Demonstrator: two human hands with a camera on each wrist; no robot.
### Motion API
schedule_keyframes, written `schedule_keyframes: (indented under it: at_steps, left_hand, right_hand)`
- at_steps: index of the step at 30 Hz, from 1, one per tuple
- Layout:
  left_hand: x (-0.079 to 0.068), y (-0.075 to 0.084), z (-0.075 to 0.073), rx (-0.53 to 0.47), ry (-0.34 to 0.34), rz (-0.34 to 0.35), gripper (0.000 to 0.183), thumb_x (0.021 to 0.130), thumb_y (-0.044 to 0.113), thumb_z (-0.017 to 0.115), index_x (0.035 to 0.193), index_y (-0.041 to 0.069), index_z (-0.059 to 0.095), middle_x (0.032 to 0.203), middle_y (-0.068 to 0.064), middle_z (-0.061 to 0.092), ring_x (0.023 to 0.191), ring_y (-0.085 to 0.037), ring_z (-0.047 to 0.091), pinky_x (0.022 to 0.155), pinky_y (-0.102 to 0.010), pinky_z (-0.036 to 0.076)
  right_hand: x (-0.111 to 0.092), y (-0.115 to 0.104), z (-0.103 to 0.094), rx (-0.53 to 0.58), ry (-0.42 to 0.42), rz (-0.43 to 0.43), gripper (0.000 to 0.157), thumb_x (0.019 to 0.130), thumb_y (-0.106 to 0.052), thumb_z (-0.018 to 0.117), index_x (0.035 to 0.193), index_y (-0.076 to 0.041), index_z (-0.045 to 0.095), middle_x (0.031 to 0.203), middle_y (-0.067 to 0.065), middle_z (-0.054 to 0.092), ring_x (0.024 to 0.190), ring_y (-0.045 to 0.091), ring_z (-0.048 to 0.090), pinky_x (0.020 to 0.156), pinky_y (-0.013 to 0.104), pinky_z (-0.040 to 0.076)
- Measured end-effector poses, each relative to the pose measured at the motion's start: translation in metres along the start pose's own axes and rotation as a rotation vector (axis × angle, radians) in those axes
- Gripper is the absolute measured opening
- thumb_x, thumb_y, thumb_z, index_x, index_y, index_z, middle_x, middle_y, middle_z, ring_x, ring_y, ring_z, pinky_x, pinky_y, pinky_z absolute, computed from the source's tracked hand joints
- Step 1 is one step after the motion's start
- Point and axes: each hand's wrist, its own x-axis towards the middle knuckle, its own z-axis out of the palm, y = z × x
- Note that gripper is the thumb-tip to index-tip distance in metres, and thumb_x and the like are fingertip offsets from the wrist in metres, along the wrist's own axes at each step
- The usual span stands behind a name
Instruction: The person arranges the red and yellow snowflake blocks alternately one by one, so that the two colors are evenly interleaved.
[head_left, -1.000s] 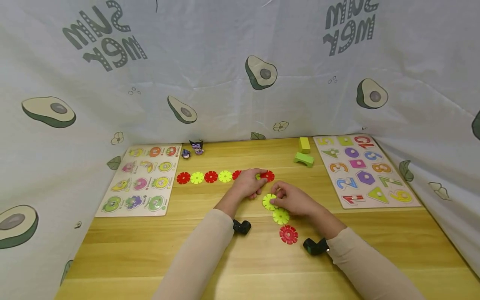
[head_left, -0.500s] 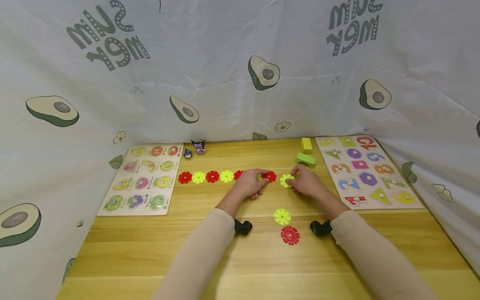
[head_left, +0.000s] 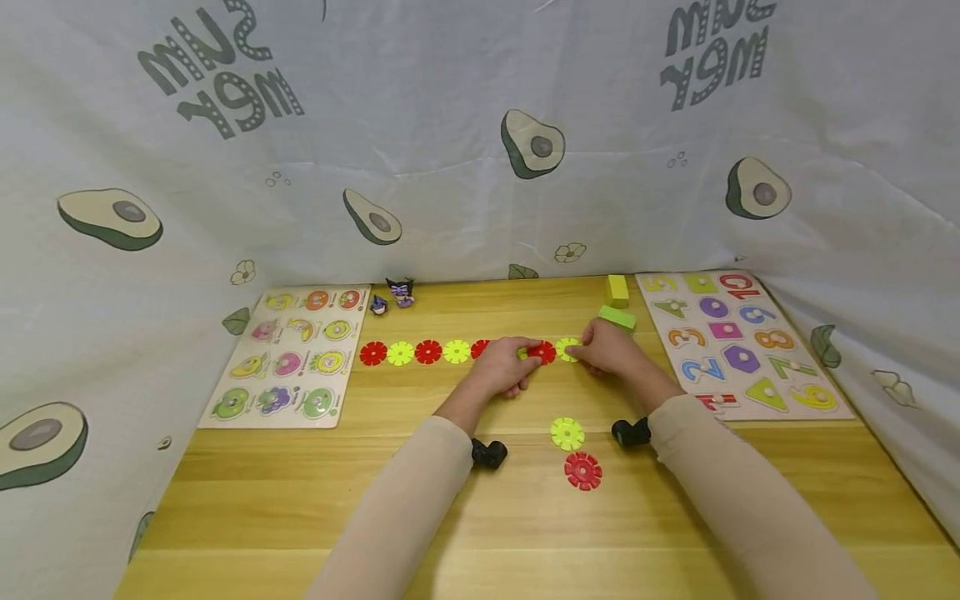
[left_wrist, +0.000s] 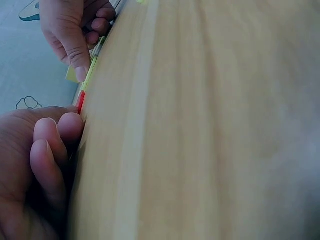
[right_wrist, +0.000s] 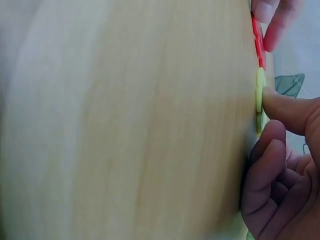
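Note:
A straight row of red and yellow notched plastic discs, with a red disc (head_left: 373, 353) at its left end, lies across the table. My left hand (head_left: 497, 367) covers part of this row, its thumb and index finger holding a red disc (head_left: 543, 352) from either side. Just right of that, my right hand (head_left: 609, 346) pinches a yellow disc (head_left: 567, 348) between thumb and fingers. The right wrist view shows this yellow disc (right_wrist: 259, 90) low along the tabletop, close to the red one (right_wrist: 260, 47). Nearer me lie a loose yellow disc (head_left: 567, 433) and a red disc (head_left: 582, 471).
A fruit puzzle board (head_left: 281, 358) lies at left, a number-and-shape puzzle board (head_left: 738, 346) at right. Two small figurines (head_left: 400, 292) stand at the back left. Behind the right hand are a yellow block (head_left: 617, 292) and a green block (head_left: 618, 317). A printed curtain (head_left: 450, 167) hangs behind.
My right hand has lifted the yellow disc from near the loose discs and carried it up to the row's right end, beside the red disc. My left hand stays put.

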Motion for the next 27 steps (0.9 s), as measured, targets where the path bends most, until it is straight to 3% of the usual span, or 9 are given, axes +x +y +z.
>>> schedule_keyframes:
  at_steps: [5, 10, 16, 23, 27]
  left_hand:
    - [0.000, 0.000, 0.001, 0.006, -0.001, 0.006, 0.037, 0.090, 0.032, 0.060, 0.127, 0.034, 0.055, 0.050, -0.005, 0.057, 0.034, -0.017, 0.048, 0.036, -0.029, 0.047]
    - [-0.001, -0.002, 0.000, -0.004, 0.002, 0.038, 0.039, 0.090, 0.033, 0.061, 0.128, 0.033, 0.054, 0.051, -0.005, 0.057, 0.035, -0.017, 0.049, 0.036, -0.030, 0.047]
    - [-0.006, -0.003, 0.004, -0.015, 0.025, 0.082, 0.042, 0.088, 0.036, 0.062, 0.129, 0.032, 0.053, 0.055, -0.004, 0.059, 0.038, -0.017, 0.052, 0.037, -0.031, 0.049]
    - [-0.005, 0.012, 0.018, -0.165, -0.056, 0.152, 0.045, 0.088, 0.026, 0.064, 0.131, 0.021, 0.051, 0.061, -0.009, 0.061, 0.045, -0.021, 0.059, 0.043, -0.035, 0.053]
    - [0.001, 0.020, 0.027, -0.166, -0.050, 0.148, 0.044, 0.088, 0.024, 0.064, 0.131, 0.021, 0.051, 0.059, -0.009, 0.060, 0.042, -0.021, 0.058, 0.043, -0.034, 0.053]
  right_hand:
    - [-0.003, 0.004, 0.000, -0.001, -0.005, -0.037, 0.037, 0.089, -0.037, 0.060, 0.096, -0.004, 0.044, 0.062, 0.006, 0.055, 0.051, 0.017, 0.051, 0.047, 0.027, 0.041]
    - [-0.015, 0.010, -0.001, 0.080, -0.021, -0.069, 0.041, 0.091, -0.042, 0.055, 0.100, -0.005, 0.043, 0.066, 0.007, 0.058, 0.053, 0.018, 0.052, 0.049, 0.028, 0.041]
    - [-0.048, 0.017, 0.004, 0.129, -0.028, -0.103, 0.039, 0.088, -0.041, 0.060, 0.103, -0.007, 0.047, 0.069, 0.007, 0.056, 0.056, 0.019, 0.050, 0.048, 0.028, 0.040]
    - [-0.095, 0.028, 0.017, 0.151, -0.074, -0.159, 0.033, 0.084, -0.035, 0.067, 0.106, -0.012, 0.056, 0.074, 0.005, 0.052, 0.061, 0.019, 0.048, 0.050, 0.026, 0.040]
    - [-0.114, 0.028, 0.024, 0.155, -0.113, -0.192, 0.034, 0.081, -0.034, 0.070, 0.107, -0.015, 0.059, 0.078, 0.004, 0.053, 0.066, 0.018, 0.048, 0.053, 0.025, 0.041]
